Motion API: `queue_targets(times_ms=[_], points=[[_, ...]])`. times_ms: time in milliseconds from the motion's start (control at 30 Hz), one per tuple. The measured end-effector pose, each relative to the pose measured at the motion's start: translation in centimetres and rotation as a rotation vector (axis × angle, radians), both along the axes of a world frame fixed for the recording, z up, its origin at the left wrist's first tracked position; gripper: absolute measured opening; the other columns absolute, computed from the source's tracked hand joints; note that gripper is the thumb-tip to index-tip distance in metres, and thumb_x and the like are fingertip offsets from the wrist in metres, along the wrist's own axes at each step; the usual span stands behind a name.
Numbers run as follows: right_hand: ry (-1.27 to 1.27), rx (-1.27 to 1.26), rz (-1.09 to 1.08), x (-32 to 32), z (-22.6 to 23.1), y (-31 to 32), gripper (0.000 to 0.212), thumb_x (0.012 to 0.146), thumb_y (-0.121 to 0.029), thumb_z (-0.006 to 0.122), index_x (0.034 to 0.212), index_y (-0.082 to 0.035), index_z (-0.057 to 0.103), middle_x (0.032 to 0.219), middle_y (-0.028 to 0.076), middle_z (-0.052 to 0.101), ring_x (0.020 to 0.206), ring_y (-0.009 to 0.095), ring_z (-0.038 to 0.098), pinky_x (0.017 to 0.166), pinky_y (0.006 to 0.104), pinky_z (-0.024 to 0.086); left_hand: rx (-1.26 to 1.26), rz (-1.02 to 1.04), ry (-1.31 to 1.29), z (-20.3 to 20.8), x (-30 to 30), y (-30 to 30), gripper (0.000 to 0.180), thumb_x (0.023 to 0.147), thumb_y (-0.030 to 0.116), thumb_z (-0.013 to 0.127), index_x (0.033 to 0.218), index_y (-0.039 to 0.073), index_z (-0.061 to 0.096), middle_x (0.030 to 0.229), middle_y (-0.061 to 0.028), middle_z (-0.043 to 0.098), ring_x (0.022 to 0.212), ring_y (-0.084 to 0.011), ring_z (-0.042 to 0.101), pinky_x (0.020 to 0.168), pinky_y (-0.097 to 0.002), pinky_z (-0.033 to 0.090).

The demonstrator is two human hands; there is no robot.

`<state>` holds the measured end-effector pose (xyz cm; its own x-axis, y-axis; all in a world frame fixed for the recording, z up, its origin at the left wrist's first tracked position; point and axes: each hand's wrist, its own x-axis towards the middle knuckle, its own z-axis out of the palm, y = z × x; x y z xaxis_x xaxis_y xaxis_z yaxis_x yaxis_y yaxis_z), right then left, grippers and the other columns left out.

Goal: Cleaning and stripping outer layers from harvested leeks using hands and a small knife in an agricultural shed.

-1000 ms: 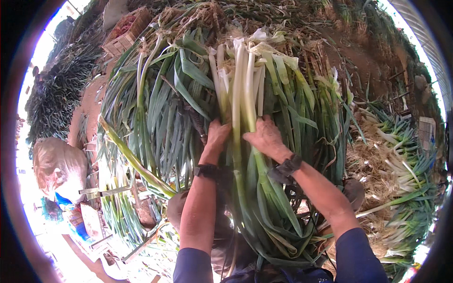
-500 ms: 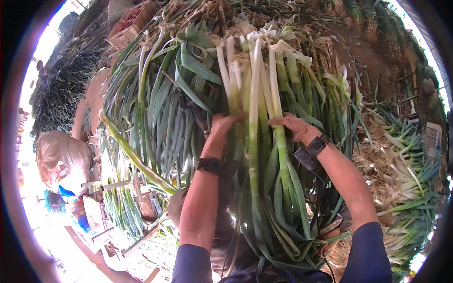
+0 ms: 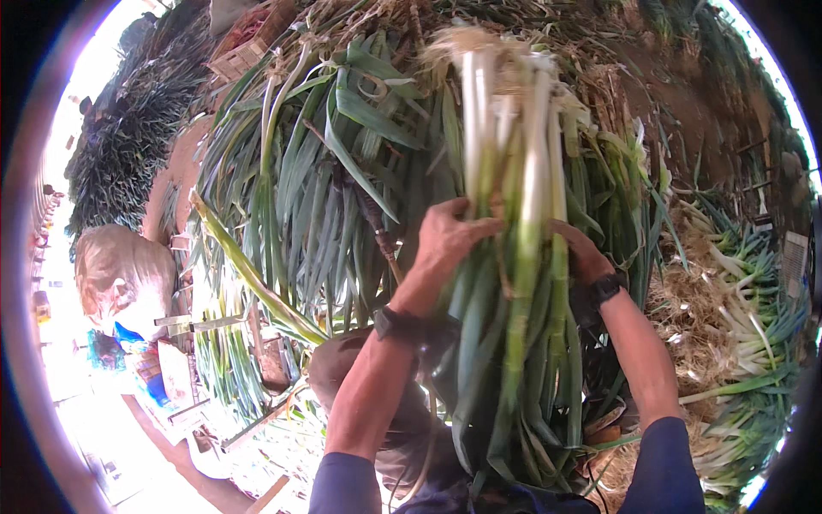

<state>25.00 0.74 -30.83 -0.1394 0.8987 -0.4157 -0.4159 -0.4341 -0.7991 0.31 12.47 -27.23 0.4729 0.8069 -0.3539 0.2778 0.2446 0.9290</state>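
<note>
A thick bunch of long green onions (image 3: 512,283) stands in front of me, its white stalks and hairy roots pointing away and its green leaves hanging down toward my lap. My left hand (image 3: 451,236) is wrapped round the bunch's left side, thumb across the front where white turns to green. On the opposite side my right hand (image 3: 584,254) clasps the stalks at about the same height; its fingers are partly hidden behind them. The root end is smeared by motion. Dark bands circle both wrists.
A broad heap of green onions (image 3: 300,188) lies ahead and to the left. More onions with tangled roots (image 3: 689,317) line the right side. A wooden crate (image 3: 244,53) is at the far left, and a pale sack (image 3: 120,272) stands nearer. One yellowish stalk (image 3: 248,276) sticks out beside my left knee.
Both hands have closed in on the stalks and shifted right. The bunch is gathered tighter, lifted off the heap behind it, and its root end has moved up and right.
</note>
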Motion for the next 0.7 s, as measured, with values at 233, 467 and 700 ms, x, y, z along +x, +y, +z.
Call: queue_targets(times_ms=[233, 467, 700], points=[[0.198, -0.101, -0.186, 1.6, 0.6, -4.7, 0.069, 0.101, -0.052, 0.055, 0.156, -0.012, 0.041, 0.143, 0.009, 0.058, 0.126, 0.022, 0.058, 0.111, 0.0391, 0.045, 0.255, 0.094, 0.055, -1.4, 4.3, -2.3, 0.102, 0.066, 0.039, 0.094, 0.146, -0.004, 0.047, 0.124, -0.0216, 0.068, 0.103, -0.0295, 0.071, 0.094, -0.0348, 0.054], [0.205, -0.125, -0.167, 2.2, 0.6, -4.7, 0.068, 0.101, -0.046, 0.059, 0.154, -0.008, 0.042, 0.142, 0.010, 0.058, 0.124, 0.022, 0.059, 0.109, 0.0377, 0.046, -0.230, -0.209, -0.130, -2.6, 5.9, 0.0, 0.081, 0.067, 0.043, 0.093, 0.130, -0.001, 0.066, 0.107, -0.0138, 0.074, 0.093, -0.0214, 0.071, 0.084, -0.0323, 0.053], [0.258, -0.183, -0.165, 2.5, 0.4, -4.8, 0.062, 0.102, -0.045, 0.060, 0.148, -0.005, 0.048, 0.135, 0.011, 0.063, 0.117, 0.021, 0.064, 0.103, 0.0362, 0.052, -0.021, -0.347, 0.091, -1.3, 7.0, -0.6, 0.065, 0.073, 0.055, 0.085, 0.113, 0.004, 0.077, 0.095, -0.0083, 0.076, 0.086, -0.0211, 0.071, 0.079, -0.0355, 0.052]])
